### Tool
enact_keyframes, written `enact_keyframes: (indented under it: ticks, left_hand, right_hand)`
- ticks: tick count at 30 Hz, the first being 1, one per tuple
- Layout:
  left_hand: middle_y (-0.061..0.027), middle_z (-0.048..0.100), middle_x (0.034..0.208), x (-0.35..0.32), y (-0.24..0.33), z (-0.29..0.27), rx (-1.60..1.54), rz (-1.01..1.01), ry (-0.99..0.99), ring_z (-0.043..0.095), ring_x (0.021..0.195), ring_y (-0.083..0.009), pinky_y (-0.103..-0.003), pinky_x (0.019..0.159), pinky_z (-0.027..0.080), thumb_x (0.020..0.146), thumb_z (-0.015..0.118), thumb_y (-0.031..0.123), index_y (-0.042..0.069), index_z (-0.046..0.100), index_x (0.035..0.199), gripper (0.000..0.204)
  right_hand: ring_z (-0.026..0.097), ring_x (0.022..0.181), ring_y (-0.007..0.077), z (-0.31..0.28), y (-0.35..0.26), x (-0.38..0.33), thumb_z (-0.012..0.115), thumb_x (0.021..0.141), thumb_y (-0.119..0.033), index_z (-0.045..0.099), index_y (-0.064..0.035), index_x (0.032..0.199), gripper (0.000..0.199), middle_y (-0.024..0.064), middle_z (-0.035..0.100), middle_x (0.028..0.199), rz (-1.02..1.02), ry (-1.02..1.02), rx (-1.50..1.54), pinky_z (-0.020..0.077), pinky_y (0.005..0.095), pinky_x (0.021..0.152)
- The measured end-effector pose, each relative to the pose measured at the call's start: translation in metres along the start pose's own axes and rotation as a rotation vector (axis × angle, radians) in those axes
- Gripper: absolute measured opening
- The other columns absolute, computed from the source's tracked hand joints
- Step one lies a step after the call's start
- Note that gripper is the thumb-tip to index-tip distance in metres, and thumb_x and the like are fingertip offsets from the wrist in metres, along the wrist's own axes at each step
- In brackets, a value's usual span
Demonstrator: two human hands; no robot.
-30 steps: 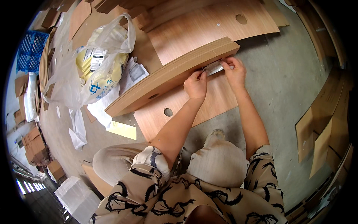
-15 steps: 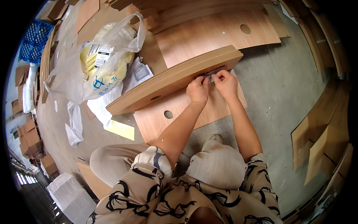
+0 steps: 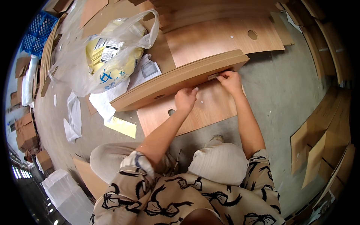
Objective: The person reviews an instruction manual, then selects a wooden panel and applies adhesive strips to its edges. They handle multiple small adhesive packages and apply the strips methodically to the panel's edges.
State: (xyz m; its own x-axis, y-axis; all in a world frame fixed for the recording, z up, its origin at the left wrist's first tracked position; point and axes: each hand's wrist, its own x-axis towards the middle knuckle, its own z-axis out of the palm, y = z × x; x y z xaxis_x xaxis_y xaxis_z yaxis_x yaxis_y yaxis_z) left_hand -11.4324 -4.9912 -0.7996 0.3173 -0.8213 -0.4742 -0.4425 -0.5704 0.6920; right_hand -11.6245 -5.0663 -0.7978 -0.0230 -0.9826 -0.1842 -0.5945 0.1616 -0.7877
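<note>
A thick stack of brown boards (image 3: 176, 79) stands on edge in front of me, tilted, its layered edges facing up. My right hand (image 3: 230, 81) reaches to its near face, thumb and fingers pinched at a small pale strip (image 3: 212, 77) that lies against the board. Lower and further left, my left hand (image 3: 185, 100) hovers apart from the stack with its fingers curled and the thumb raised. A tiny white bit shows at the thumb tip, too small to name. Beneath both hands lies a wood-grain panel (image 3: 217, 108) with a round hole, partly covered by my left hand.
Behind the stack lies another wood-grain panel (image 3: 210, 41) with a hole. A clear plastic bag (image 3: 123, 56) of yellow packets sits at the left, beside printed sheets (image 3: 146, 70) and a yellow paper (image 3: 122, 127). Flat cardboard pieces (image 3: 318, 131) stand along the right.
My left hand has drawn away from the right one, down and to the left. The right hand stays near the stack's face, where the pale strip now shows against the board.
</note>
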Motion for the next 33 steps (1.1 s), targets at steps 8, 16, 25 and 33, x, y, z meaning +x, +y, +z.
enact_keyframes:
  ticks: [8,16,25,33]
  left_hand:
    - [-0.0064,0.063,0.065,-0.015,-0.036,-0.072,-0.011,-0.125,-0.216,0.053,0.046,-0.0101,-0.025,0.042,0.043,0.081,0.064,0.026,0.0,0.062,0.099,0.032]
    - [-0.0123,0.066,0.081,-0.036,0.012,-0.183,0.543,0.444,-0.699,0.062,0.07,-0.0177,-0.031,0.066,0.05,0.08,0.063,0.03,0.002,0.062,0.104,0.037]
    - [-0.0154,0.059,0.099,-0.023,-0.006,-0.289,0.625,0.586,-0.107,0.058,0.089,-0.029,-0.036,0.08,0.047,0.077,0.063,0.021,0.003,0.062,0.103,0.032]
    - [-0.0133,0.029,0.138,-0.039,-0.076,-0.291,1.082,0.788,-0.127,0.03,0.125,-0.0304,-0.039,0.101,0.03,0.08,0.061,0.022,0.002,0.028,0.135,0.068]
  right_hand:
    - [0.063,0.07,0.0241,0.062,-0.038,-0.023,0.066,0.066,-0.022,0.067,-0.0058,0.076,0.019,0.0123,0.065,0.073,-0.214,-0.398,-0.24,0.0494,0.0352,0.066]
    - [0.064,0.084,0.0251,-0.041,0.035,0.039,0.064,0.071,-0.012,0.069,-0.0048,0.093,0.024,0.0138,0.067,0.093,0.048,-0.214,-0.468,0.0492,0.0318,0.076]
    - [0.06,0.088,0.0321,0.062,-0.022,-0.031,0.063,0.075,-0.013,0.059,-0.0037,0.108,0.035,0.015,0.063,0.102,-0.39,-0.372,-0.483,0.0477,0.0384,0.08]
    - [0.048,0.1,0.0325,0.024,-0.075,-0.064,0.059,0.077,-0.007,0.054,-0.0033,0.113,0.036,0.0137,0.056,0.107,-0.469,-0.073,-0.216,0.0409,0.0383,0.088]
